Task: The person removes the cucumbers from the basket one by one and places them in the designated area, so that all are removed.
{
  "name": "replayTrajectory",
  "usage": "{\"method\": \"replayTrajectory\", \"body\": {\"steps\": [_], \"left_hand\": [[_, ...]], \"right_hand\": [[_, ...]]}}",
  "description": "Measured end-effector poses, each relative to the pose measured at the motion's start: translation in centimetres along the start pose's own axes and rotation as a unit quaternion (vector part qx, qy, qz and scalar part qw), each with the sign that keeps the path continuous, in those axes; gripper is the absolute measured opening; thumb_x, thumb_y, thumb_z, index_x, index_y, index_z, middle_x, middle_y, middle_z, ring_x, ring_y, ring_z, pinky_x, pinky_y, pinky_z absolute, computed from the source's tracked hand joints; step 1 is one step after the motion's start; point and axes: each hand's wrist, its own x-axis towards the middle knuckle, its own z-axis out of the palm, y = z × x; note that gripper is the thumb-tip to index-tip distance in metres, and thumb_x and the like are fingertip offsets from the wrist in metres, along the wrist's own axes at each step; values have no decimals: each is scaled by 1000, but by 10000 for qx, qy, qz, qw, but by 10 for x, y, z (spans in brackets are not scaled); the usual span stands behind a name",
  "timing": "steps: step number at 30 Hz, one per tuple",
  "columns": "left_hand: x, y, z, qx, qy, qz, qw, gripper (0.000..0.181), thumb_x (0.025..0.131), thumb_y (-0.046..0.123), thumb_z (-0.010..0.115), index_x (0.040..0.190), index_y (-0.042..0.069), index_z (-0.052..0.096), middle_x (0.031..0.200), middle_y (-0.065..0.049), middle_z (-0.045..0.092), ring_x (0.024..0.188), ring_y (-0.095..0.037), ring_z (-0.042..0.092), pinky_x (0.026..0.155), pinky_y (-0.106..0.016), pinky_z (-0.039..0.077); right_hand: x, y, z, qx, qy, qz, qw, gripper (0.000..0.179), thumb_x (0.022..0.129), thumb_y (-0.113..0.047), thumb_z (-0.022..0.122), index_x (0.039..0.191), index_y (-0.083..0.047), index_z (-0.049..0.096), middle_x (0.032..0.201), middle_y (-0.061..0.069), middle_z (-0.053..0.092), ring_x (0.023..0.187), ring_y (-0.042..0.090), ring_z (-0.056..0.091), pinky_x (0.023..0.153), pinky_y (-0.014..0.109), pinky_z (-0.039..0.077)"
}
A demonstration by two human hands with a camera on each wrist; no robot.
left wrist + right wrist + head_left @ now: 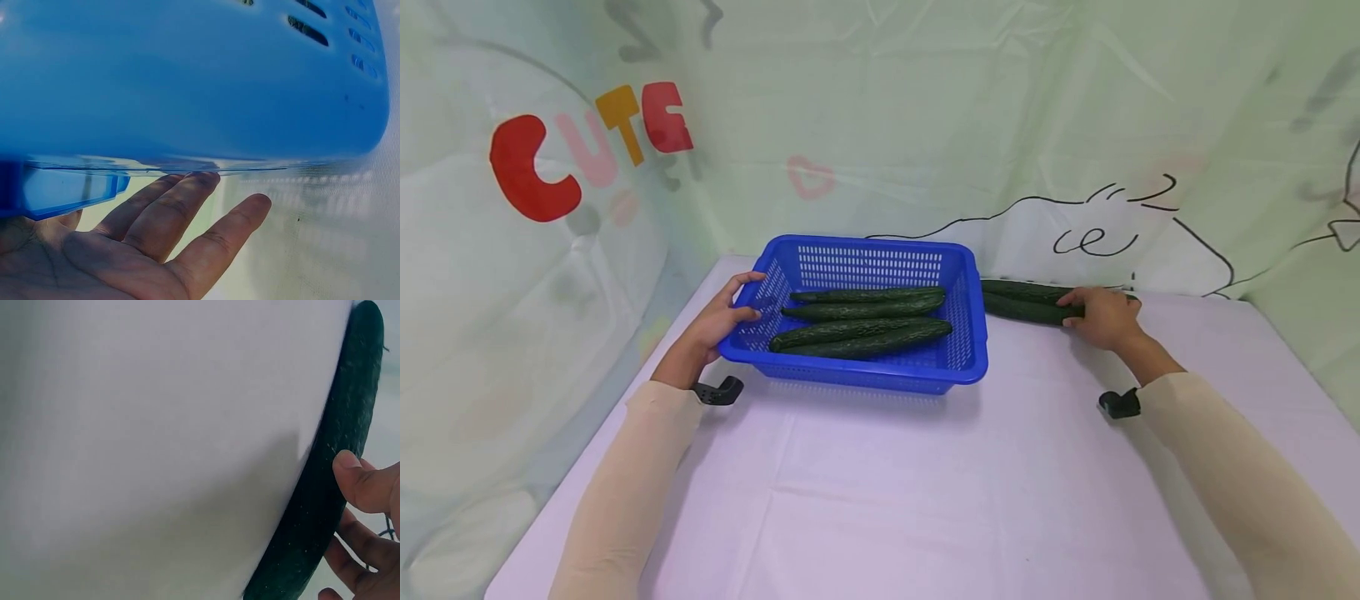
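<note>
The left hand point(717, 318) holds the near end of a blue basket point(850, 368), its thumb and forefinger over the rim and its other fingers reaching beneath the rim on the outside, as the left wrist view shows. The perforated basket extends rightward from that hand, across the space between the two hands. Inside it, to the right of the left hand, four dark green cucumbers point(861, 332) lie lengthwise in two close pairs, one pair farther from the person than the other.

The right hand point(1105, 318) pinches a front cucumber point(1026, 310) between its thumb and fingers, toward that cucumber's right end; the rest of it stretches leftward from the hand to just beside the basket. Whether it is raised off the table point(880, 500) cannot be told. A back cucumber point(1030, 289) lies alongside, on the far side of the held one, partly hidden by the right hand.

Behind each hand, toward the person, a small black device sits at the wrist by a beige sleeve. Beyond the right hand, black line drawing marks the pale backdrop point(925, 100); colored letters point(535, 171) stand up and left of the left hand.
</note>
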Motion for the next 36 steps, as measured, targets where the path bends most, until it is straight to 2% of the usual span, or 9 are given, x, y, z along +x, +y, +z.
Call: {"method": "replayTrajectory", "body": {"steps": [5, 7, 10, 13, 17, 21, 26, 32, 36], "left_hand": [[-2, 2, 1, -74, -72, 28, 9999, 61, 94, 0, 46, 142, 36, 33, 157, -22, 23, 132, -47, 41, 93, -54, 53], [-3, 2, 1, -60, -66, 13, 10000, 61, 94, 1, 46, 142, 36, 33, 156, -22, 24, 131, -46, 42, 92, -52, 54], [-4, 3, 1, -67, -61, 4, 10000, 61, 94, 1, 47, 143, 35, 32, 157, -22, 22, 133, -47, 40, 96, -57, 50], [-5, 4, 1, -76, -50, -11, 10000, 62, 94, 2, 47, 144, 35, 31, 159, -21, 18, 135, -49, 38, 101, -63, 43], [-4, 4, 1, -46, -32, -14, 10000, 62, 94, 2, 47, 144, 35, 32, 160, -21, 18, 135, -49, 37, 101, -64, 42], [-3, 2, 2, 31, 5, -7, 10000, 62, 94, 2, 47, 143, 37, 33, 159, -22, 19, 135, -49, 38, 99, -62, 45], [-1, 1, 2, -18, 16, 2, 10000, 61, 94, 1, 46, 142, 37, 34, 159, -22, 20, 134, -48, 39, 100, -61, 45], [-2, 2, 2, -19, -12, 4, 10000, 61, 95, 2, 46, 142, 38, 34, 158, -22, 21, 134, -49, 39, 99, -62, 45], [-2, 1, 2, 10, 16, -5, 10000, 60, 95, 2, 47, 141, 39, 35, 159, -22, 21, 134, -49, 39, 98, -61, 46]], "right_hand": [[-7, -10, -2, -136, 137, -166, 9997, 37, 91, -11, 63, 127, -3, 58, 128, 33, 53, 121, 64, 34, 95, 77, 17], [-11, -19, -4, -82, 333, -300, 9990, 36, 92, -14, 63, 126, -2, 58, 128, 33, 53, 120, 63, 36, 94, 76, 19], [-19, -41, -10, 125, 769, -576, 9953, 33, 94, -15, 62, 123, -2, 61, 125, 32, 55, 118, 59, 40, 93, 74, 23], [-28, -72, -17, 534, 1209, -1104, 9851, 27, 93, -12, 63, 118, 0, 65, 121, 29, 61, 116, 53, 47, 95, 69, 30], [-41, -116, -23, 861, 1321, -1963, 9678, 21, 91, -5, 65, 111, 1, 68, 111, 22, 69, 111, 42, 57, 98, 60, 40], [-52, -155, -24, 807, 821, -2592, 9589, 19, 89, -5, 68, 108, -4, 71, 107, 14, 71, 108, 36, 60, 96, 54, 44], [-59, -197, -19, 626, -255, -3090, 9487, 24, 86, -11, 73, 110, -10, 71, 110, 7, 71, 110, 30, 60, 95, 51, 45], [-53, -226, -7, 610, -1445, -3041, 9396, 36, 88, -11, 72, 123, -7, 65, 123, 13, 67, 119, 30, 59, 103, 51, 45], [-40, -234, 3, 496, -1699, -2893, 9407, 45, 86, -11, 73, 130, -8, 60, 129, 16, 63, 123, 32, 56, 108, 53, 42]]}}
